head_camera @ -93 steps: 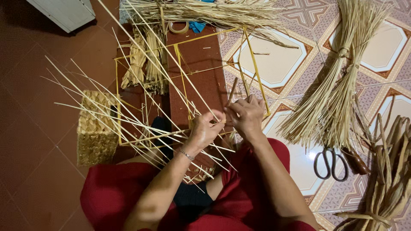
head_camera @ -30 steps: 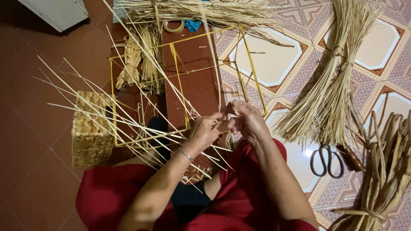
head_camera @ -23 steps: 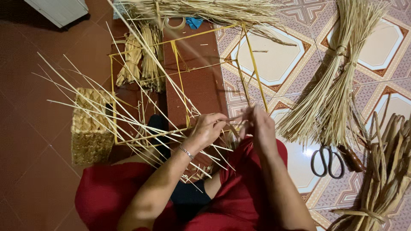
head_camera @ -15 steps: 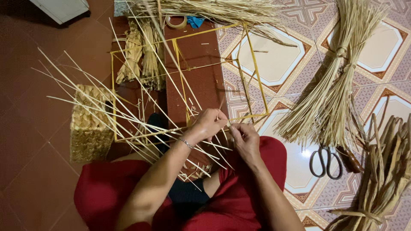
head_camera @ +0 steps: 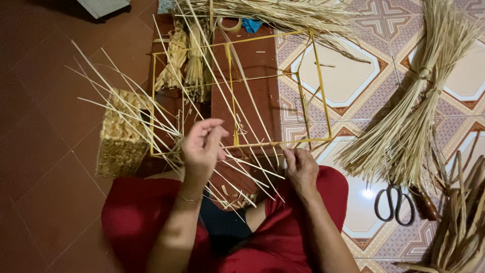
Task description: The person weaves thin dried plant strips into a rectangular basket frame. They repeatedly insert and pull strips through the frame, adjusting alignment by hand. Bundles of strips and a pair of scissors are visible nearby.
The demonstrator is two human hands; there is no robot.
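— What sat furthest left on the floor?

— A small woven basket (head_camera: 121, 146), square-sided, on the dark red tiles, with long pale straw strands (head_camera: 126, 101) fanning out over it and up to the left.

— And next to that?

— The yellow wire frame (head_camera: 231, 91), a box of thin rods lying partly over a brown board (head_camera: 252, 76). Its left face stood just beside the basket, and short tied bundles of straw (head_camera: 184, 65) lay inside its far left corner.

— What was the left hand doing?

— The left hand (head_camera: 202, 149) was raised in front of the frame's near lower rail, fingers curled loosely with the thumb and forefinger drawn close together. I could not tell for certain whether a strand was pinched between them; several strands passed right under the palm.

— And the right hand?

— The right hand (head_camera: 300, 169) was lower, resting near the red-clad knee. Its fingertips were closed on the end of a straw-wrapped stretch of the near rail, close to the frame's near right corner.

— So the frame lay between both hands?

— Its near rail ran from the left hand across to the right, yes, with the rest stretching away from the person.

— What lay to the right?

— A big tied sheaf of reeds (head_camera: 414, 101) on the patterned tiles, then black-handled scissors (head_camera: 394, 202) just below its spread end, and at the far edge a heap of broader dried leaves (head_camera: 462, 217).
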